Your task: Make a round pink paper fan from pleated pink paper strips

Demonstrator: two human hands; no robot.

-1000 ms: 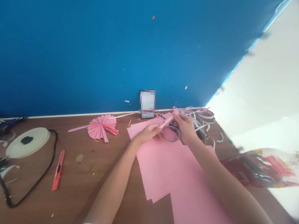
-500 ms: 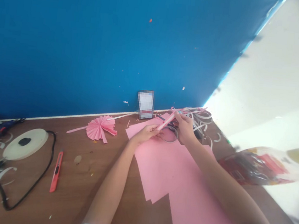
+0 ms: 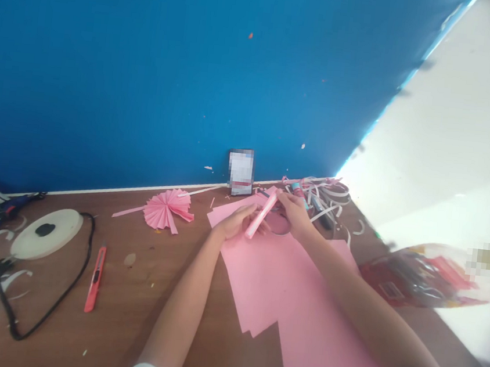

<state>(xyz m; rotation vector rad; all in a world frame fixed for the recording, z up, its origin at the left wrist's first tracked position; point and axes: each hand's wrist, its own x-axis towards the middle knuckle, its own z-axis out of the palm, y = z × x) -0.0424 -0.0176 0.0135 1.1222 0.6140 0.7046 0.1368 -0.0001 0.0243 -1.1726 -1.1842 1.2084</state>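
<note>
Now, left hand [image 3: 237, 222]: behind the folded pink strip [image 3: 261, 215] — can't tell if gripping.
Right hand [image 3: 295, 209]: pinches its far end — best kept steady, folds pressed evenly.

Near centre, cannot read upright white rectangular panel with dark frame [image 3: 241, 171], blurred into squares. Cannot see all fingers of bare left hand [image 3: 232, 223] behind narrow folded pink paper strip [image 3: 261, 214]. At five o'clock, lose part of large pink paper sheet [image 3: 318, 355] under bare right forearm [image 3: 367, 307] and past bottom edge. Between three and four o'clock, cannot identify contents of blurred transparent plastic bag [image 3: 423, 278].
</note>
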